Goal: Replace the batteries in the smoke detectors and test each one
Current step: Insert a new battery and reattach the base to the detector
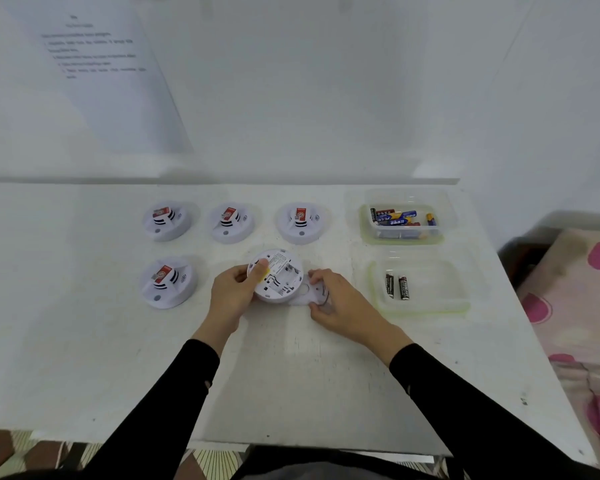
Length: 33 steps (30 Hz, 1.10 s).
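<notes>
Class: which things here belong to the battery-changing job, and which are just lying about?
Job: opened round white smoke detector, left hand; flat white backplate, right hand; four closed white smoke detectors; clear plastic tub of mixed batteries; clear tub with two black batteries.
Lying about: printed paper sheet on wall; pink-spotted fabric.

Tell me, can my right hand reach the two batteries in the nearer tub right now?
Probably yes: the two batteries lie in the open-looking nearer tub beside the right hand, nothing between, though that hand grips a white plate.
</notes>
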Motion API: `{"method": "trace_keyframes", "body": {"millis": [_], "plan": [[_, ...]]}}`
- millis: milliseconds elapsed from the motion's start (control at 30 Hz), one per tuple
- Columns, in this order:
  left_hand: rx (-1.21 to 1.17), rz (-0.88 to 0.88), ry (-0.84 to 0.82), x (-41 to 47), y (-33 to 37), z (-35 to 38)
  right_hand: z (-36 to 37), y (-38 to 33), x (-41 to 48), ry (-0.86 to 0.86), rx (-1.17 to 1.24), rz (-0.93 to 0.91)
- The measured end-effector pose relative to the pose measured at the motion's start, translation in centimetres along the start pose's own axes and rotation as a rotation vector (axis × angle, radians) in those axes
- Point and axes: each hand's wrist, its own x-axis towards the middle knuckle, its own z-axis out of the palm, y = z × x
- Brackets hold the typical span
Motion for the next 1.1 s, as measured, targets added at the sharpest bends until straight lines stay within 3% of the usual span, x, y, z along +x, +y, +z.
{"method": "trace_keyframes", "body": {"millis": [300,400,567,633,733,867,1000,1100], "plan": [[0.344,0.120,0.017,0.2,0.2,-0.8,-0.6,-0.8,-0.3,-0.036,0.013,0.044],[0.496,0.220,0.043,0.8,1.8,-1.5,-1.4,-1.2,0.5,0.024,0.023,0.046],[0.423,0.394,0.015,3.7,6.7,1.6,-2.7,-2.6,4.4,0.105,0.035,0.200],[0.453,0.394,-0.096,5.6,7.6,3.6,-3.2,-3.1,6.4,0.178,0.197,0.361],[0.701,0.301,-0.239,8.2,7.7,6.1,-3.9,-3.2,8.8,0.274,0.584,0.612],[0.925,0.265,-0.322,10.0,7.4,7.7,-4.6,-2.6,10.5,0.308,0.856,0.720],[0.888,0.319,-0.311,10.2,7.5,7.8,-5.5,-3.5,10.1,0.369,0.912,0.663],[0.492,0.296,-0.439,8.0,8.9,6.9,-7.3,-5.5,7.9,0.531,0.979,0.450]]}}
